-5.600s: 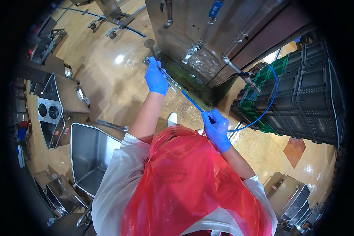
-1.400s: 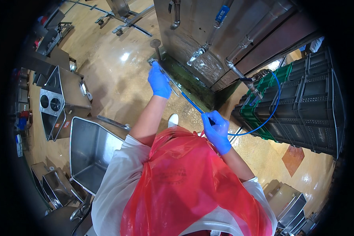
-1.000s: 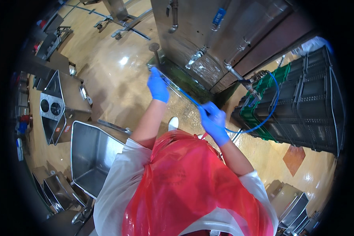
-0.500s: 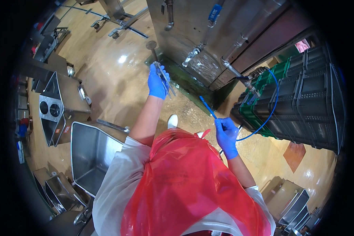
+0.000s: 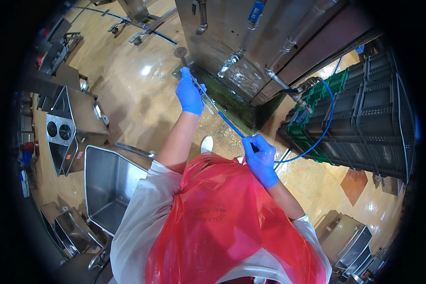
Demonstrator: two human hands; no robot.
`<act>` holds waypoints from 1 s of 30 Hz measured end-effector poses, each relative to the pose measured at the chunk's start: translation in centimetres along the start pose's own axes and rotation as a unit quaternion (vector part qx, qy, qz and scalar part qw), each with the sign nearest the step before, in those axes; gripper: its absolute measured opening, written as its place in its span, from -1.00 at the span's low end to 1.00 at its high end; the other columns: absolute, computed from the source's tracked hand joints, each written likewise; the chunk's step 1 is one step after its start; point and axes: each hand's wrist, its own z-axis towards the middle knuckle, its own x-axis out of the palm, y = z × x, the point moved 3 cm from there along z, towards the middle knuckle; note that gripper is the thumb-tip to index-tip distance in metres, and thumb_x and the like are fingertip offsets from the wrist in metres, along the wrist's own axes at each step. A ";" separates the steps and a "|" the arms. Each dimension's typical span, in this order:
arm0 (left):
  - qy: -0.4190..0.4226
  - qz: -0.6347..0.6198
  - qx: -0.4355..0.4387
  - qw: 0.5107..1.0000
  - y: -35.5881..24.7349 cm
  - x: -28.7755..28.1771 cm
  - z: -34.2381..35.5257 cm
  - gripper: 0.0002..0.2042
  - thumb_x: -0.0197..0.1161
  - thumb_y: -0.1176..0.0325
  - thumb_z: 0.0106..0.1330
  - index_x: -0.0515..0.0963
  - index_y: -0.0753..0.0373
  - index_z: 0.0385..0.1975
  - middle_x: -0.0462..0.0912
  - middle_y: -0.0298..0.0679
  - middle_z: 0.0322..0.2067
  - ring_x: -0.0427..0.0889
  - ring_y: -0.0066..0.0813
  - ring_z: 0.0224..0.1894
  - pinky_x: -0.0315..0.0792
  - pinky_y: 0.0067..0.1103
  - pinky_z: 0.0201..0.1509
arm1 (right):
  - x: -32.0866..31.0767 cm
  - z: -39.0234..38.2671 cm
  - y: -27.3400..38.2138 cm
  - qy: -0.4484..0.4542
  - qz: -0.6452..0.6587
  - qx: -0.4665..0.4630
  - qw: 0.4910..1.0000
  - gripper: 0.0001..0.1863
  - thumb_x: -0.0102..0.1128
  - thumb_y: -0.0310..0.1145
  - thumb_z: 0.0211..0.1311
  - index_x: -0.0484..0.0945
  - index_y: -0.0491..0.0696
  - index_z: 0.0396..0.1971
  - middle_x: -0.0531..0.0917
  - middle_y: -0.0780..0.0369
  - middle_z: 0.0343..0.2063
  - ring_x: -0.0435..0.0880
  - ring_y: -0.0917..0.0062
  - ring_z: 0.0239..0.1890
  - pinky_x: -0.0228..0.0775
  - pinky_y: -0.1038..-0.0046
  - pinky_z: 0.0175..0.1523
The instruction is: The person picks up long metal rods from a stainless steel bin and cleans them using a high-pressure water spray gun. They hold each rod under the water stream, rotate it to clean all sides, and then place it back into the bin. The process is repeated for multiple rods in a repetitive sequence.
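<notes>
My left hand (image 5: 189, 96), in a blue glove, is closed around a metal tool with a round flat disc (image 5: 180, 52) at its far end and thin rods at its near end. To the right, my right hand (image 5: 261, 160), gloved in blue too, grips a thin blue hose (image 5: 330, 118). The hose's straight front part sticks out of that hand toward the tool, its tip close to the thin rods. Whether the two touch I cannot tell. Behind my right hand the hose loops up to a metal pipe valve (image 5: 303, 105).
A steel tank (image 5: 213, 45) with pipes and a blue-handled valve (image 5: 256, 12) stands ahead, over a wet green trough (image 5: 222, 97). Stacked dark crates (image 5: 355, 113) rise at right. A steel tub (image 5: 106, 182) sits at left, another steel cart (image 5: 83, 125) beyond it.
My right hand has moved left with the hose, bringing its tip close to the tool's rods. My left hand has stayed nearly in place, the tool turned slightly.
</notes>
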 end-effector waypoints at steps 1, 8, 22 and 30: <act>0.000 -0.003 0.001 1.000 -0.2 0.0 0.0 -0.62 0.24 -0.06 0.42 0.49 0.16 -0.39 0.43 -0.35 -0.55 0.42 -0.54 -0.67 0.45 -0.55 -0.60 | 0.1 0.1 -0.1 0.001 0.000 0.002 1.000 -0.90 0.34 -0.45 0.30 0.62 -0.12 -0.40 0.51 0.32 -0.68 0.42 0.77 -0.62 0.28 0.57 -0.50; -0.008 -0.018 0.024 1.000 -0.8 0.0 -0.4 -0.59 0.26 -0.05 0.41 0.42 0.14 -0.51 0.38 -0.36 -0.62 0.41 -0.55 -0.69 0.44 -0.55 -0.61 | 2.0 1.7 0.0 -0.010 0.017 -0.034 0.999 -0.86 0.36 -0.45 0.28 0.61 -0.16 -0.45 0.53 0.33 -0.66 0.41 0.79 -0.58 0.25 0.58 -0.48; -0.010 0.003 -0.031 0.999 2.4 -0.8 -1.5 -0.60 0.29 -0.04 0.39 0.42 0.14 -0.50 0.41 -0.37 -0.57 0.44 -0.53 -0.63 0.45 -0.53 -0.56 | 5.7 6.1 0.0 0.052 -0.010 -0.001 0.999 -0.84 0.35 -0.43 0.25 0.61 -0.19 -0.45 0.61 0.25 -0.65 0.46 0.82 -0.55 0.33 0.57 -0.45; -0.001 0.015 -0.003 1.000 2.5 -0.1 -1.6 -0.62 0.31 -0.02 0.38 0.44 0.14 -0.45 0.40 -0.39 -0.59 0.43 -0.54 -0.64 0.43 -0.54 -0.56 | 6.2 6.7 -0.2 0.038 -0.001 0.002 0.999 -0.82 0.35 -0.43 0.24 0.59 -0.21 -0.47 0.60 0.18 -0.63 0.49 0.74 -0.56 0.37 0.52 -0.41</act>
